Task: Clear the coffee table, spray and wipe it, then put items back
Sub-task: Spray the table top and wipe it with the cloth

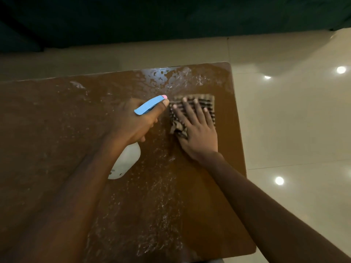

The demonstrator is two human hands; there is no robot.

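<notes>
Head view: wet bench, one hand spraying, one hand wiping

Left fingers [141, 128] are curled tight round the neck of a white plastic spray bottle with a blue trigger head [150, 107], thumb laid along the head; its nozzle points toward the far edge. The left hand [136, 122] hovers above the bench, forearm reaching in from the near left. Right fingers [191, 111] are spread flat, pressing a folded dark-and-cream striped cloth [207, 105] against the wet brown wooden bench [57, 120] near its far right corner. The right hand [197, 130] lies palm down, arm extended from the near right.
</notes>
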